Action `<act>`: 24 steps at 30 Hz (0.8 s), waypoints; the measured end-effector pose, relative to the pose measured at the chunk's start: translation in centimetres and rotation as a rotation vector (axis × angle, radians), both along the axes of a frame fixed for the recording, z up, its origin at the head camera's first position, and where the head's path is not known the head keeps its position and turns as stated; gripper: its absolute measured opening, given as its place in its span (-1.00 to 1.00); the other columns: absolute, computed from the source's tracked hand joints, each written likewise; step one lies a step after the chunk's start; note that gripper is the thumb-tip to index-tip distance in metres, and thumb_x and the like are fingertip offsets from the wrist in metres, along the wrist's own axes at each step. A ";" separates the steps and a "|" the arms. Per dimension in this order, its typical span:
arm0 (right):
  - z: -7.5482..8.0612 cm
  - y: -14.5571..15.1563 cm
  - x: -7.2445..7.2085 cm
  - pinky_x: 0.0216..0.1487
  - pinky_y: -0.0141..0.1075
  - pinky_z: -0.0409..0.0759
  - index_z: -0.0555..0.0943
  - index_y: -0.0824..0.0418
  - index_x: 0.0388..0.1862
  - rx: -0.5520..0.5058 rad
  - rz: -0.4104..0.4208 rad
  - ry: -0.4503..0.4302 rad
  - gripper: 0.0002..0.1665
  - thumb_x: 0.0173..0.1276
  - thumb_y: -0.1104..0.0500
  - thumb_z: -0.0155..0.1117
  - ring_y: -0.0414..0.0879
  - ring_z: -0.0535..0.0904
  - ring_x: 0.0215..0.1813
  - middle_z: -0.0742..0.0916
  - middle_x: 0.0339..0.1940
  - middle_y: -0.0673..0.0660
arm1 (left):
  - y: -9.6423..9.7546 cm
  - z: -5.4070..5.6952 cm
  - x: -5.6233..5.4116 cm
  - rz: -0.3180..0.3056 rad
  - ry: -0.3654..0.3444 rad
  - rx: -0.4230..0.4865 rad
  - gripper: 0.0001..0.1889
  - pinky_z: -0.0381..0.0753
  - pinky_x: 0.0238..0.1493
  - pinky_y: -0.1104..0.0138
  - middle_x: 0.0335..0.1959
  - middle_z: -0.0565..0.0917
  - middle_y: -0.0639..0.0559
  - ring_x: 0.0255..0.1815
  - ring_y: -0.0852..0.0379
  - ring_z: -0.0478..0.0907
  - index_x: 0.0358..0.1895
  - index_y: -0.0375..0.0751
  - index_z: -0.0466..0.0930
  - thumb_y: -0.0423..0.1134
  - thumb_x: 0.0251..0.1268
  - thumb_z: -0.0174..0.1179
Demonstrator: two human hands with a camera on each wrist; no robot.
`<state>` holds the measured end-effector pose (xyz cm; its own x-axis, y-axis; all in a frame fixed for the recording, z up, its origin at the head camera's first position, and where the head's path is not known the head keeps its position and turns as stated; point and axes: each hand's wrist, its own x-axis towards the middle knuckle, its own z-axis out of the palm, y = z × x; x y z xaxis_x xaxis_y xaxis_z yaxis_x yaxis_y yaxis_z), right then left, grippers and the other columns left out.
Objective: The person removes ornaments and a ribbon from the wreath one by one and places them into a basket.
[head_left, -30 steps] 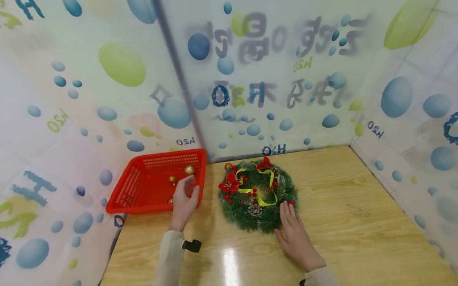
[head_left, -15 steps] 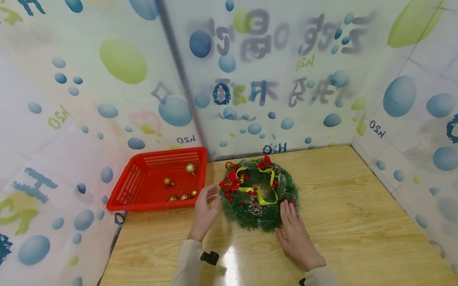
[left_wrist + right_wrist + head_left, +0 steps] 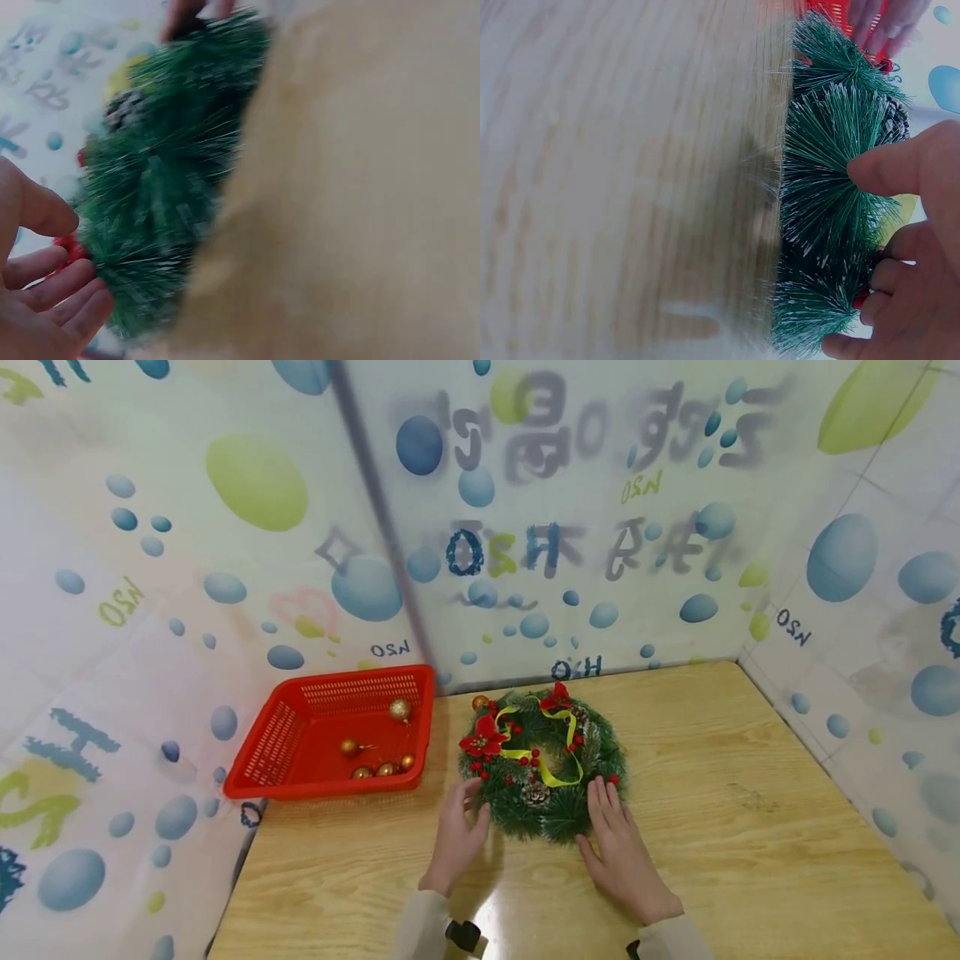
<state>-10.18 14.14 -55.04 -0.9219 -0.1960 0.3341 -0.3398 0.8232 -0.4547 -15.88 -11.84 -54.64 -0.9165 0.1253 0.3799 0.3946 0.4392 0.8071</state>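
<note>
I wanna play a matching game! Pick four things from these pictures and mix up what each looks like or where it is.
Things:
1. basket
2. ribbon
3. wreath
4. right hand

Clues:
A. round, green and bushy
B. at the wreath's near right edge
C. red, with shiny balls inside
D. thin and yellow

Right pairs: 1-C, 2-D, 3-A, 4-B

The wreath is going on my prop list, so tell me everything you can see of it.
The wreath is a ring of bristly green needles, plastic-looking, some white-tipped. It carries red flowers, berries, pine cones and a yellow ribbon; a golden ball shows at its far left edge. It lies flat on the table, right of the basket. The right hand touches its near right side; the left hand is at its near left, contact unclear.
</note>
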 end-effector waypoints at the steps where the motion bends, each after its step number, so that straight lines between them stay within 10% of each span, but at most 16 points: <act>1: 0.0 0.0 0.0 0.36 0.44 0.30 0.06 0.51 0.58 0.001 0.001 0.007 0.01 0.34 0.23 0.41 0.46 0.12 0.57 0.17 0.60 0.50 | 0.1 -0.3 0.3 -0.003 0.019 -0.024 -0.55 0.67 0.12 -0.01 0.12 0.60 -0.30 0.12 -0.22 0.58 0.24 -0.47 0.46 -0.55 0.27 0.22; 18: 0.3 -0.3 -0.1 0.35 0.46 0.29 0.07 0.52 0.57 0.006 0.000 0.018 0.00 0.34 0.22 0.40 0.49 0.13 0.55 0.20 0.58 0.53 | 0.3 -0.7 2.6 -0.041 -0.108 -0.179 -0.35 0.29 0.48 -0.08 0.53 0.31 -0.28 0.52 -0.32 0.28 0.49 -0.39 0.27 -0.49 0.33 0.16; 24: 0.7 0.1 -0.4 0.45 0.45 0.11 0.01 0.46 0.61 -0.050 -0.019 -0.119 -0.16 0.62 0.04 0.06 0.42 0.01 0.62 0.12 0.63 0.45 | 0.4 -0.3 3.1 -0.070 -0.083 -0.241 -0.41 0.33 0.45 -0.05 0.49 0.35 -0.31 0.52 -0.31 0.28 0.46 -0.44 0.32 -0.47 0.35 0.16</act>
<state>-10.55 14.24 -54.38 -0.9588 -0.1645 0.2314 -0.2662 0.8042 -0.5313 -12.74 -11.48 -54.97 -0.9292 0.2669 0.2557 0.3677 0.5965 0.7134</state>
